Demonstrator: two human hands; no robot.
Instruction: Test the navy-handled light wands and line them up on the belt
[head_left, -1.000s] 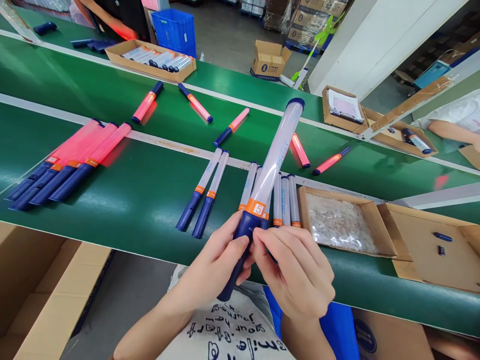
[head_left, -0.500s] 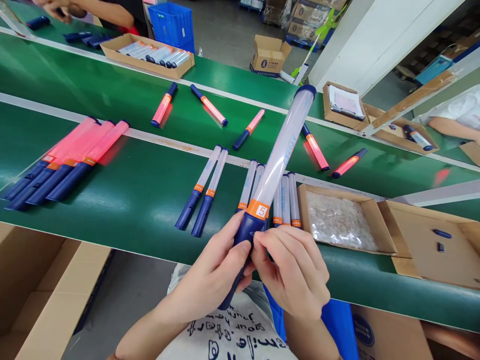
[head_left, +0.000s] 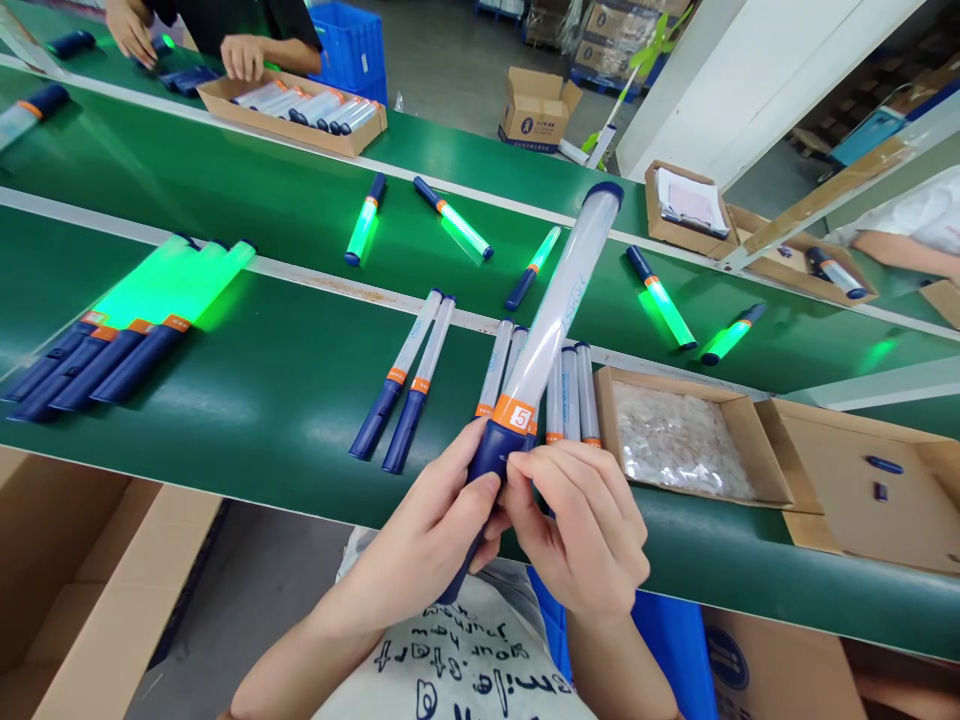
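A large unlit light stick with a clear tube, an orange band marked 5 and a dark blue handle slants up and away from me. My left hand is wrapped round its handle. Beside the handle, my right hand is closed, thumb and fingertips pinched against the handle's side below the band; anything between them is too small to make out. Two unlit sticks lie left of my hands, with more partly hidden behind the held one. Farther left, several sticks glow green.
Green-lit sticks lie spread on the middle green strip. At the right are a carton of clear small bags and a carton with small dark pieces. Across the table, a person's hands are near a carton of sticks.
Lit sticks have turned from red to green. Those on the middle strip have shifted right, and another stick has entered at far left. The held stick has tilted slightly; the other person's hand has reached the carton.
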